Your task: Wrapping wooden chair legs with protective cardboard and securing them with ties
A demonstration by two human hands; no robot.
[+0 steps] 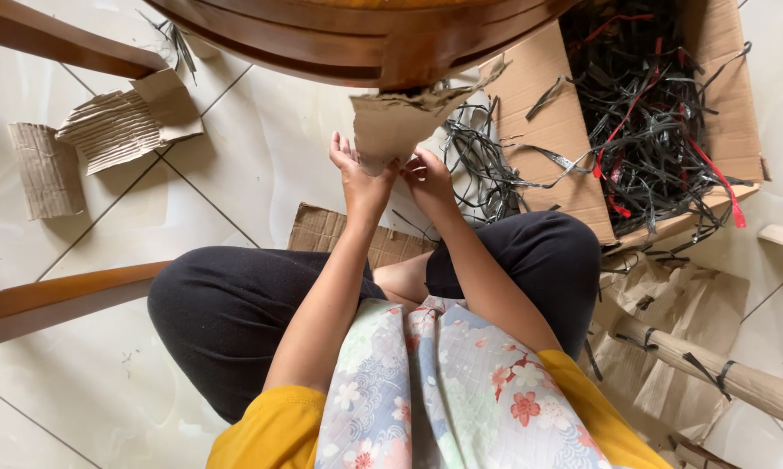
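I sit cross-legged on a tiled floor. My left hand (362, 178) and my right hand (428, 178) both grip the lower edge of a torn piece of brown cardboard (391, 122), held upright in front of me. Its upper part reaches the underside of a round wooden piece of furniture (357, 39). My fingers are closed on the cardboard's bottom corners. A flat corrugated sheet (322, 230) lies on the floor under my hands.
An open cardboard box (556, 130) at the right holds tangled black and red straps (652, 113); more straps (483, 161) spill beside it. Cardboard scraps (122, 126) lie at the left. Paper-wrapped wooden legs (721, 373) lie at the right, wooden rails (53, 300) at the left.
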